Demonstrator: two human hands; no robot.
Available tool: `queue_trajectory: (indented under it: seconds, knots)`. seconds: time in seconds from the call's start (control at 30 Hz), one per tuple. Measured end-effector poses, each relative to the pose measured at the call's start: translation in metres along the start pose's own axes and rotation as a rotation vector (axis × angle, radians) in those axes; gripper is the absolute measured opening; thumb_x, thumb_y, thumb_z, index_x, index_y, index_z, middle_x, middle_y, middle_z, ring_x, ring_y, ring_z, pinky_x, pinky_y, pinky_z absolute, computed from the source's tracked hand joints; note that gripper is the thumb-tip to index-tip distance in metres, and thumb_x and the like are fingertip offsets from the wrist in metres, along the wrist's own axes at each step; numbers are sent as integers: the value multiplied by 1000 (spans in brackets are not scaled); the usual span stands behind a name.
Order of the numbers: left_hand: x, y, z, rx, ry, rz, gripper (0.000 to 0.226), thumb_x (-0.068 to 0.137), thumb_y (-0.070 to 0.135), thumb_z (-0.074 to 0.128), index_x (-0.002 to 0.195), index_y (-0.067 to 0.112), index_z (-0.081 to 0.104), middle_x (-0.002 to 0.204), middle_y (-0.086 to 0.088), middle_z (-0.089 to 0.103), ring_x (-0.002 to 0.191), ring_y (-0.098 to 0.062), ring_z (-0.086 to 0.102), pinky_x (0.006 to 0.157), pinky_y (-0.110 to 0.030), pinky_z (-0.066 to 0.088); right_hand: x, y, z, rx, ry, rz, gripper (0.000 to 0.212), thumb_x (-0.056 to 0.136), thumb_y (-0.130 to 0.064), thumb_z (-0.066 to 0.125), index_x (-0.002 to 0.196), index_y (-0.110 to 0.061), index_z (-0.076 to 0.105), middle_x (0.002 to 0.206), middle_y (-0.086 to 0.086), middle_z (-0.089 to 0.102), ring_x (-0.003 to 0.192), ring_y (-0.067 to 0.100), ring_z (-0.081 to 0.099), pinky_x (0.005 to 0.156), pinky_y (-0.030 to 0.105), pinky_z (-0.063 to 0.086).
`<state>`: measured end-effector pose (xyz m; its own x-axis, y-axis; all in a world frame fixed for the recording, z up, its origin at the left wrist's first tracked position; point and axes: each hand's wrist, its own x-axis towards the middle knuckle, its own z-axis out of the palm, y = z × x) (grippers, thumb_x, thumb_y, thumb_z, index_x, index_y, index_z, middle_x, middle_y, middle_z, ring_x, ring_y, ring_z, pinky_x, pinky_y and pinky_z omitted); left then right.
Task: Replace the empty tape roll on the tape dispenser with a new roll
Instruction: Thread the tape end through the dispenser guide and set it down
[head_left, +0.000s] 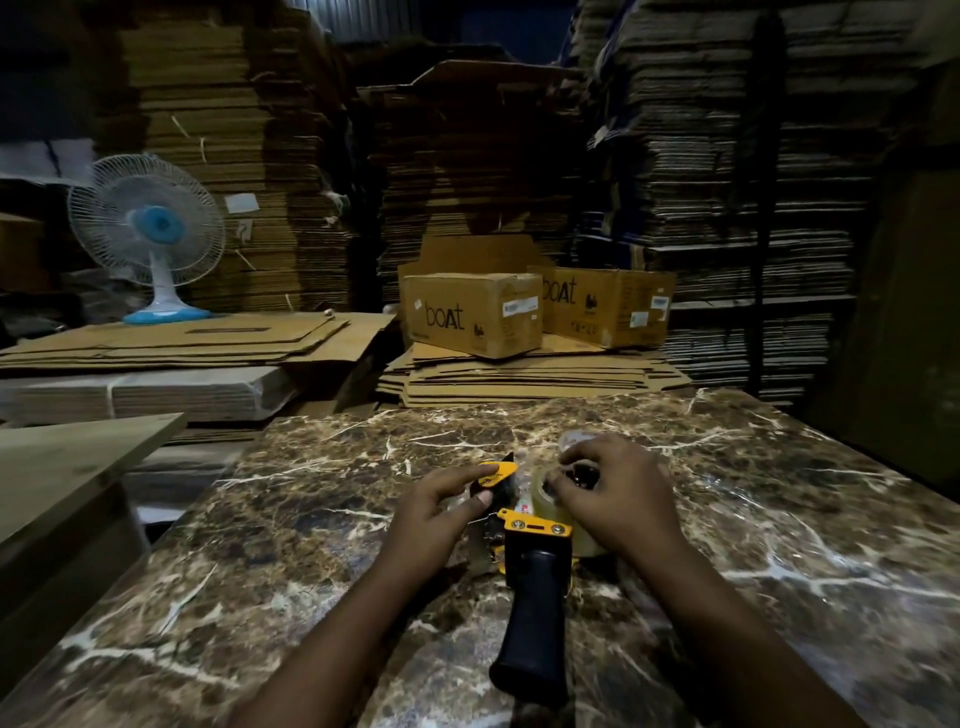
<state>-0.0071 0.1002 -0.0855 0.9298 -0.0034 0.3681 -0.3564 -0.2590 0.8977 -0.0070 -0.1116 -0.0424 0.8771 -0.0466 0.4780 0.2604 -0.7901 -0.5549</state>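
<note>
A yellow and black tape dispenser lies on the marble table, its black handle pointing toward me. My left hand pinches the dispenser's yellow front guard between thumb and fingers. A clear tape roll sits on the dispenser's hub, and my right hand grips its top with fingertips on the core. Behind my right hand a second clear roll lies on the table, partly hidden.
Two "boAt" cardboard boxes rest on flat cardboard stacks beyond the table's far edge. A white and blue desk fan stands at back left. A wooden board lies at left. Tall cardboard stacks fill the background.
</note>
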Motion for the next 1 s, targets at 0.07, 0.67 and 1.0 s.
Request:
queue_trajectory:
  seconds: [0.07,0.67,1.0]
  knots:
    - [3,0,-7,125,-78,45,35,90,18,69,111,45,73,122,16,58,121,-7,55,104,-42,47,-1,2,-1,-117,-119,-13,40,77,-58,68,108,-32,72,115,-8,64,113,21,57,96,41,41]
    - [24,9,-14,621,-338,297,57,94,31,63,143,52,42,148,23,41,139,1,34,114,-32,34,4,17,-3,109,-293,-33,98,52,-63,55,144,-28,47,140,-2,55,125,20,54,101,43,50]
    - [39,14,-4,679,-469,278,61,88,44,67,142,52,39,146,34,30,141,-2,27,119,-32,26,9,29,-3,179,-324,-57,82,54,-54,59,134,-42,48,131,-9,63,120,18,60,104,50,45]
